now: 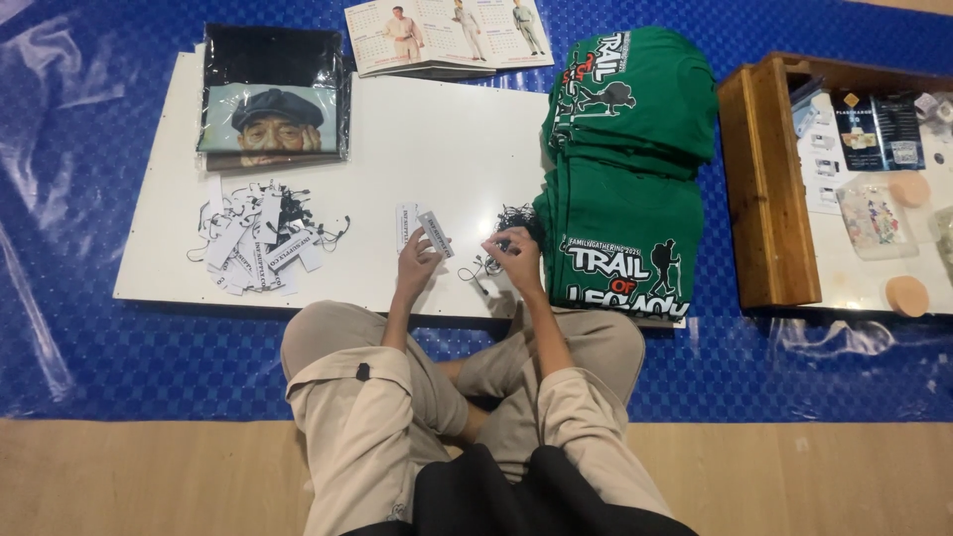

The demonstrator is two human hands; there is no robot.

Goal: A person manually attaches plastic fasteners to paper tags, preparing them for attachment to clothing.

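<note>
1. Head view: a person sits cross-legged at the near edge of a white board [447, 149] laid over a blue plastic sheet [99, 328].
2. The left hand [415, 264] is raised just above the board's near edge, its fingers pinching a small white paper tag [434, 232] that tilts up and away from the palm.
3. The right hand [516, 255] is close beside the left, its fingertips drawn together on a thin black string [483, 266] lying on the board; I cannot tell whether it is actually gripped.
4. A small tangle of black strings [516, 216] sits on the board just beyond the right hand.
5. A heap of finished tags [260, 236] with strings lies on the board, well left of the left hand.
6. A stack of folded green T-shirts [620, 169] rests on the board's right end, right beside the right hand.
7. A bagged dark shirt [273, 97] sits at the board's far left corner, an open calendar [447, 35] at its far edge.
8. A wooden tray [764, 179] stands off the board's right end.
</note>
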